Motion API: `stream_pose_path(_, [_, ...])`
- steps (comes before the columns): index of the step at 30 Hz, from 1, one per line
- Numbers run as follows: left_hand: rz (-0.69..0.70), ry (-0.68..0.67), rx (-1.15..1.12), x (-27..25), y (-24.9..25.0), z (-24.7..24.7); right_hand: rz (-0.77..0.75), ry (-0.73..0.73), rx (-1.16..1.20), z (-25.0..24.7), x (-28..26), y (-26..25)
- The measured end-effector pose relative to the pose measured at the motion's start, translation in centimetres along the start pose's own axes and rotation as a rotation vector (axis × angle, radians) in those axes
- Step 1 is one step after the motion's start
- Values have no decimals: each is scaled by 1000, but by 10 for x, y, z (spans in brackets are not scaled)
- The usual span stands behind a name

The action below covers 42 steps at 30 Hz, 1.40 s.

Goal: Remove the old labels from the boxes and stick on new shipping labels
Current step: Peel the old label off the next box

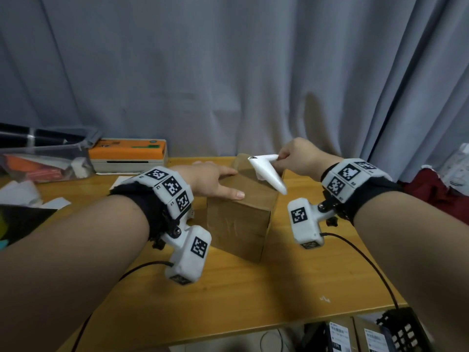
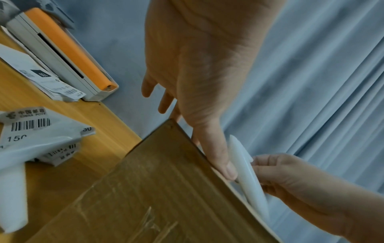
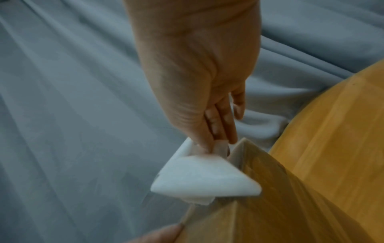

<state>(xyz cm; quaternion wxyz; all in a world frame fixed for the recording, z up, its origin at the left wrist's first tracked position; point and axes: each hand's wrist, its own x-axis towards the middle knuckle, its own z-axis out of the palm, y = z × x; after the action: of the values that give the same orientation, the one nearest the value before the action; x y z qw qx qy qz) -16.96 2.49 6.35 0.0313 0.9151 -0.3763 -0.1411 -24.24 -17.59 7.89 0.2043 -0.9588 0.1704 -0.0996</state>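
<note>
Wooden table (image 1: 253, 288), grey curtain (image 1: 228, 72) behind

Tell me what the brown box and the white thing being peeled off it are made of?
The box looks like matte brown cardboard, with shiny clear tape across its side. The white label pinched by the right hand seems to be thin sticker paper, since it curls as it lifts.
</note>
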Motion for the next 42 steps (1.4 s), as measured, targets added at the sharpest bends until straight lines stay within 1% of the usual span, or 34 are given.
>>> stream_pose_path(2, [-3,22,-3,0,3,1,-4,57,101,-9,-8,-4])
stream_pose_path(6, [-12,38,-68,-2,10,8,107,225,448,-40,-15,-7])
stream_pose_path(8, [-32,60,-92,-3,15,13,133,268,518,-51,-19,-7])
stream_pose_path(11, [-37,124,-147,-3,17,21,143,242,489,-45,-27,-8])
stream_pose_path(13, [11,205,-222,-8,18,23,132,235,402,-33,-33,-10])
stream_pose_path(15, [108,329,-445,-16,21,19,96,225,333,-21,-37,-13])
stream_pose_path(17, [172,390,-695,-23,23,11,61,195,322,-10,-39,-20])
stream_pose_path(20, [156,388,-883,-27,11,0,-33,136,371,6,-42,-38])
stream_pose_path(22, [104,439,-976,-29,-6,-4,-100,105,400,17,-41,-51])
stream_pose_path(24, [68,466,-1013,-34,-23,-6,-139,54,401,28,-40,-62])
stream_pose_path(26, [27,480,-982,-37,-40,-3,-165,-7,389,39,-38,-69])
stream_pose_path(28, [-60,541,-927,-35,-59,5,-161,-50,353,49,-35,-74])
stream_pose_path(30, [-162,563,-905,-30,-78,18,-155,-20,304,52,-32,-75])
stream_pose_path(32, [-241,503,-861,-20,-90,36,-141,68,216,52,-28,-69])
stream_pose_path(33, [-271,460,-801,-14,-94,47,-135,101,151,53,-27,-65])
stream_pose_path(35, [-314,385,-578,-2,-96,68,-88,112,8,56,-26,-57])
stream_pose_path(37, [-340,346,-364,8,-90,83,19,92,-98,60,-27,-49])
stream_pose_path(39, [-336,355,-236,17,-86,93,106,73,-134,63,-26,-41])
stream_pose_path(40, [-319,388,-191,19,-84,96,117,71,-141,63,-24,-37])
stream_pose_path(41, [-275,439,-127,22,-84,99,104,64,-161,63,-21,-33])
stream_pose_path(42, [-212,469,-18,26,-84,101,77,54,-185,61,-18,-30])
